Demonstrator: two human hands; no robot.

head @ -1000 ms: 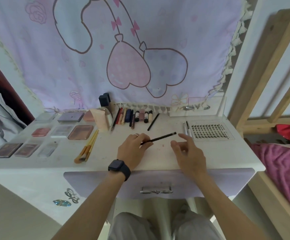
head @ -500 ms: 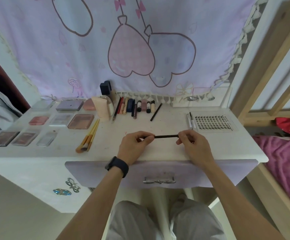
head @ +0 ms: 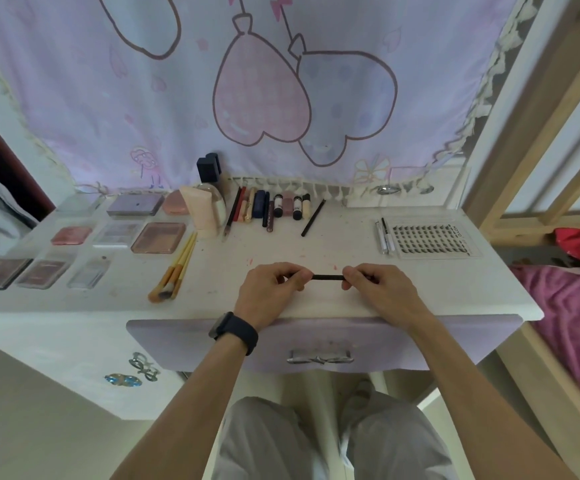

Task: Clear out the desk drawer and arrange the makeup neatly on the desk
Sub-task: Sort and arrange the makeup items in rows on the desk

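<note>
You are holding the black pencil (head: 328, 277) level just above the counter's (head: 350, 244) front edge, your left hand (head: 267, 292) and right hand (head: 378, 289) each pinching one end with curled fingers. You are probably placing it now; the next move likely calls for laying it straight beside the slanted liner (head: 312, 217) at the back.

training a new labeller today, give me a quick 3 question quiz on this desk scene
1. True or false: the left hand and the right hand both pinch the black pencil.
2. The yellow-handled brushes lie: A) left of the hands B) right of the hands C) between the hands.
3. Fill in: the lash tray lies on the desk's ___ side.
Key: 1 true; 2 A; 3 right.
</note>
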